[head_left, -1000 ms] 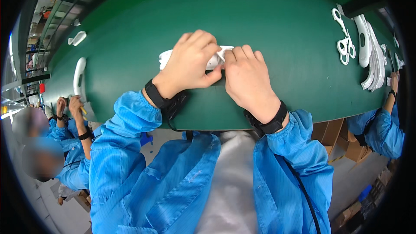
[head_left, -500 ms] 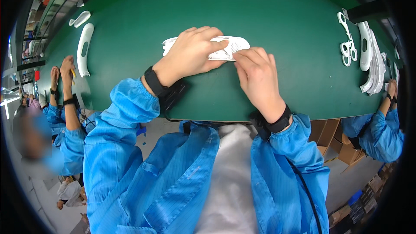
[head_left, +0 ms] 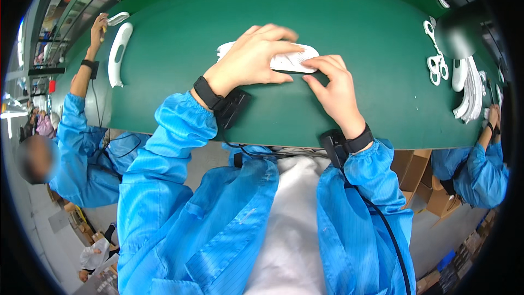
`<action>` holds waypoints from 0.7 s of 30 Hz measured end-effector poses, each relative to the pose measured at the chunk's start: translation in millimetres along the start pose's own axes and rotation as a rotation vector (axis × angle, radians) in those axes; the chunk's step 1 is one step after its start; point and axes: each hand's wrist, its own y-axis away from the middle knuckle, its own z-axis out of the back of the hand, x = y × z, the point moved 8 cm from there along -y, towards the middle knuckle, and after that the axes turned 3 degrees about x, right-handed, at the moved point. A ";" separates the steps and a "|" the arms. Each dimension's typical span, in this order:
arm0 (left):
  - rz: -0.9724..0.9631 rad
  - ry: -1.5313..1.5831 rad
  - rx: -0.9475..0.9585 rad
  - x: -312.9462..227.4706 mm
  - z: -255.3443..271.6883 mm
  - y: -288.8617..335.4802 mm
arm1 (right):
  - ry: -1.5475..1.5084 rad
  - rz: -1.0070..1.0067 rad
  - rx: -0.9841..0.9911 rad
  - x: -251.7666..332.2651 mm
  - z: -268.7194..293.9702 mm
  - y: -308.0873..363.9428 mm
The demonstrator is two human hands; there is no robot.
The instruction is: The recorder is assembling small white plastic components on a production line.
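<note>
A long white plastic shell (head_left: 295,61) with rounded ends and a patch of small holes lies on the green table below my hands. My left hand (head_left: 252,57) spreads over its left and middle part; the fingers are raised and slightly blurred, with the thumb apart at the near side. The palm hides much of the shell. At the right end, my right hand (head_left: 335,82) has its fingertips on the surface and its thumb by the near edge, curved about that end. Black bands with small boxes sit on both wrists.
The green table (head_left: 349,112) bears a white curved piece (head_left: 118,54) at left. On the right are white ring-shaped parts (head_left: 434,57) and a stack of white curved shells (head_left: 470,95). Co-workers sit on both sides; a hand (head_left: 98,30) reaches in at far left. Cardboard boxes (head_left: 420,180) stand below.
My left fingers have lifted and spread away from the shell. The right thumb has moved apart from the fingers. At left, the co-worker's arm has reached farther across the table.
</note>
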 end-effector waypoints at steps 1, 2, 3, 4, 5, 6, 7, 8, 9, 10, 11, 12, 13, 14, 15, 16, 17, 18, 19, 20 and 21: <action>-0.088 0.033 -0.124 -8.9 17.4 4.3 | -0.016 0.020 0.011 0.6 0.3 1.2; -0.069 0.059 -0.223 -3.1 42.5 13.2 | 0.055 0.031 0.036 1.1 -0.8 1.1; -0.056 0.085 -0.326 6.1 68.0 23.8 | 0.132 0.044 0.058 1.1 -1.2 -0.3; 0.038 0.139 -0.459 25.0 94.0 45.6 | 0.168 0.045 0.064 3.5 -2.8 -0.9; 0.172 0.191 -0.604 46.2 115.2 73.3 | 0.202 0.071 0.052 4.8 -2.1 -1.1; 0.286 0.119 -0.709 67.0 132.1 104.7 | 0.220 0.089 0.039 4.3 -2.5 -1.3; 0.427 0.169 -0.829 91.9 140.9 141.4 | 0.231 0.114 0.033 4.5 -4.8 -2.6; 0.500 0.095 -1.005 111.7 148.6 176.9 | 0.266 0.133 0.037 7.2 -5.1 -2.9; 0.605 -0.076 -1.038 125.7 153.4 203.7 | 0.313 0.136 0.033 10.5 -0.9 -0.2; 0.709 -0.281 -1.023 141.3 154.2 221.5 | 0.318 0.112 0.018 12.4 9.3 2.2; 0.811 -0.482 -0.994 154.8 152.9 239.3 | 0.324 0.080 0.002 14.2 18.9 5.4; 0.826 -0.607 -1.010 170.6 150.0 260.4 | 0.348 0.054 -0.015 19.2 30.7 8.5; 0.824 -0.712 -1.019 186.7 152.9 275.8 | 0.388 0.035 -0.037 21.1 34.8 8.4; 0.960 -0.543 -0.996 190.7 156.0 281.2 | 0.299 -0.035 -0.064 11.0 43.2 13.5; 1.137 -0.524 -0.930 177.0 165.1 282.3 | 0.229 -0.114 -0.112 2.3 57.9 22.9; 1.235 -0.593 -0.859 184.6 174.2 307.2 | 0.113 -0.199 -0.129 -7.4 64.4 28.5; 1.207 -0.684 -0.853 210.9 182.9 354.0 | -0.025 -0.261 -0.154 -16.1 72.3 29.6; 1.142 -1.049 -0.799 263.1 187.6 424.1 | -0.135 -0.382 -0.177 -25.4 81.9 30.4; 1.259 -0.820 -0.683 278.0 184.9 406.5 | -0.258 -0.514 -0.229 -38.6 97.8 45.7; 1.278 -0.780 -0.727 282.4 181.9 397.6 | -0.365 -0.533 -0.322 -48.6 118.4 57.6; 1.030 -0.557 -0.831 325.9 180.1 419.8 | -0.365 -0.527 -0.422 -58.7 141.2 69.0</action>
